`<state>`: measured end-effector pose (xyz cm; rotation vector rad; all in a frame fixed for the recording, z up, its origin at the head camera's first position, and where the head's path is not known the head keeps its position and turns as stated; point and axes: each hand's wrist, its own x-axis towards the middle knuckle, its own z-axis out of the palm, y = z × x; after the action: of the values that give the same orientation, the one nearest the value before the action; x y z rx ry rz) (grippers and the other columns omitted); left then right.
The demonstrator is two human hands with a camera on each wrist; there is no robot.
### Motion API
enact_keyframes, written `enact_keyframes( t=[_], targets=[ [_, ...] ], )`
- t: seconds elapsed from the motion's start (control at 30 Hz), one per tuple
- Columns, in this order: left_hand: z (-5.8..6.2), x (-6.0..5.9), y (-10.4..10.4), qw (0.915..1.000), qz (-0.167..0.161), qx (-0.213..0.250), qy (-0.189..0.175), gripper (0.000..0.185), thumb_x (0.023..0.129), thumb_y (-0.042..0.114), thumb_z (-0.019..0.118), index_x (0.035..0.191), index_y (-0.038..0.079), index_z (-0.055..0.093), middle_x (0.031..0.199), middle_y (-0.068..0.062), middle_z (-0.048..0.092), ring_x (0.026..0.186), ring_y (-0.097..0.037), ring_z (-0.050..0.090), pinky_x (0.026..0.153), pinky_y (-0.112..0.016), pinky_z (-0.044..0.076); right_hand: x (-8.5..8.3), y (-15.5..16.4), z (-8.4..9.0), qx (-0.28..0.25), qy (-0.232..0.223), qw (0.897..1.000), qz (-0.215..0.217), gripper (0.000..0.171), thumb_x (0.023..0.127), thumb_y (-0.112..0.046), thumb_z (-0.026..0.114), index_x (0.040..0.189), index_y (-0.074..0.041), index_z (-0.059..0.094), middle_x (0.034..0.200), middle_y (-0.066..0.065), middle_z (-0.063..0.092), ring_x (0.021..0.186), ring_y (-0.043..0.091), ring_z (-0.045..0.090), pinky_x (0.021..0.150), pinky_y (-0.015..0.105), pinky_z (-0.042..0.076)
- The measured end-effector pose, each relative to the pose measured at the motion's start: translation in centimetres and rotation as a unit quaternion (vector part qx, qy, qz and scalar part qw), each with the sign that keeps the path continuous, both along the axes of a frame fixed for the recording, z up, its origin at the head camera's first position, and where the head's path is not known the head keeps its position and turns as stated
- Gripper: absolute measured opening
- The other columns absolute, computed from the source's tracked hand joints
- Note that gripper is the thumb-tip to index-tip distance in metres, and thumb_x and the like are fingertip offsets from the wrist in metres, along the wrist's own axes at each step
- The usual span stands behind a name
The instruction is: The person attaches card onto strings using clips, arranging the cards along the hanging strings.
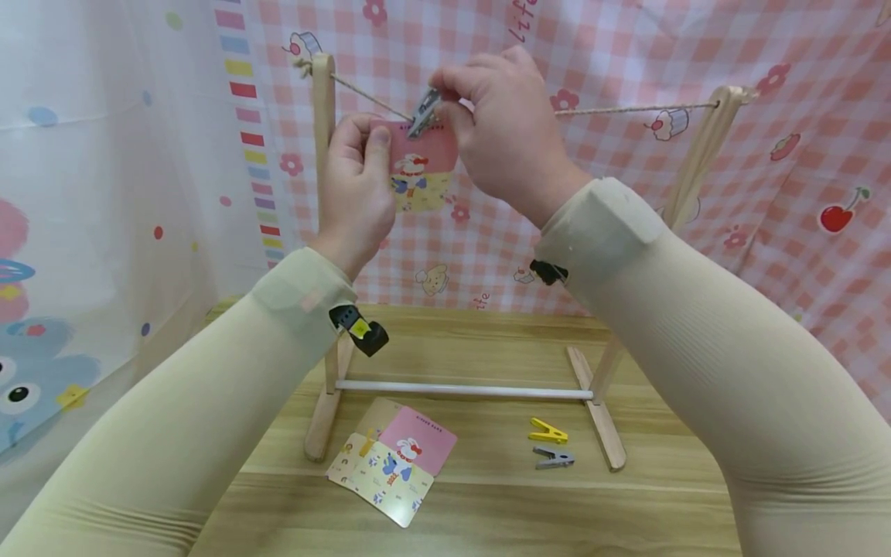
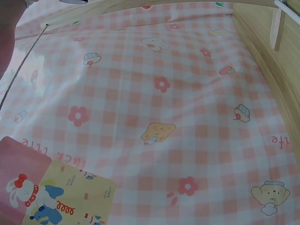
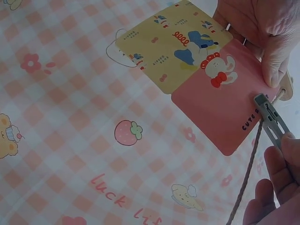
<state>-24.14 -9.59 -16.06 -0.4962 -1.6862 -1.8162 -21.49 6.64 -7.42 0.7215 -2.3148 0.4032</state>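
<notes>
Head view: the left hand is pinching a card against the string, while the right hand is squeezing a grey peg at the card's 12 o'clock edge.

Left wrist view: only the card's lower part is showing.

Right wrist view: the peg is biting the card's rim shallowly; released so, the card is likely slipping free.

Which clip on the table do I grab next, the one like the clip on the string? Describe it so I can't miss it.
Find the wooden rack on the table. By its right foot lie two clips: take the grey clip, nearer you, not the yellow clip behind it.
</notes>
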Motion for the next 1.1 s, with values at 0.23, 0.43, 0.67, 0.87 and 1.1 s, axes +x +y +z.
enact_keyframes(
  t=[0.23, 0.43, 0.67, 0.87, 1.1],
  targets=[
    [-0.14, -0.18, 0.01, 1.0, 0.006, -0.001, 0.004, 0.014, 0.113, 0.022, 0.044, 0.109, 0.015, 0.055, 0.103, 0.005, 0.057, 0.101, -0.014, 0.06, 0.089, -0.029, 0.051, 0.13, -0.09, 0.14, 0.012, -0.001, 1.0, -0.009, 0.028, 0.109, -0.025, 0.058, 0.131, -0.017, 0.074, 0.132, -0.001, 0.072, 0.126, 0.024, 0.052, 0.11, 0.036, 0.037],
    [-0.21, -0.07, -0.07, 0.9997, 0.016, -0.018, 0.003, 0.015, 0.113, 0.024, 0.043, 0.112, 0.015, 0.055, 0.104, 0.005, 0.057, 0.104, -0.014, 0.06, 0.091, -0.029, 0.051, 0.11, -0.16, 0.42, 0.032, 0.011, 0.999, -0.011, 0.03, 0.11, -0.024, 0.057, 0.134, -0.013, 0.073, 0.133, 0.003, 0.072, 0.127, 0.025, 0.055, 0.116, 0.037, 0.035],
    [-0.23, -0.1, 0.0, 0.9999, 0.012, -0.009, 0.007, 0.014, 0.113, 0.024, 0.043, 0.111, 0.015, 0.054, 0.102, 0.005, 0.056, 0.101, -0.014, 0.059, 0.088, -0.029, 0.05, 0.38, -0.42, 0.77, 0.052, 0.017, 0.998, -0.024, 0.03, 0.111, -0.024, 0.055, 0.132, -0.014, 0.073, 0.132, 0.003, 0.073, 0.128, 0.024, 0.056, 0.117, 0.038, 0.034],
    [-0.21, -0.02, 0.0, 0.9998, 0.018, -0.012, 0.004, 0.014, 0.113, 0.026, 0.044, 0.11, 0.016, 0.054, 0.104, 0.005, 0.058, 0.104, -0.014, 0.061, 0.09, -0.03, 0.052, 0.53, -0.59, 0.88, 0.061, 0.001, 0.997, -0.036, 0.033, 0.111, -0.025, 0.053, 0.137, -0.015, 0.07, 0.136, 0.002, 0.071, 0.132, 0.024, 0.053, 0.121, 0.038, 0.032],
    [-0.21, -0.1, 0.05, 0.9997, 0.02, -0.011, 0.005, 0.015, 0.113, 0.026, 0.043, 0.11, 0.016, 0.053, 0.104, 0.005, 0.059, 0.104, -0.014, 0.062, 0.091, -0.03, 0.052, 0.53, -0.58, 0.8, 0.066, -0.013, 0.997, -0.042, 0.037, 0.112, -0.025, 0.051, 0.144, -0.015, 0.065, 0.141, 0.004, 0.067, 0.138, 0.026, 0.048, 0.122, 0.04, 0.031]
  ],
)
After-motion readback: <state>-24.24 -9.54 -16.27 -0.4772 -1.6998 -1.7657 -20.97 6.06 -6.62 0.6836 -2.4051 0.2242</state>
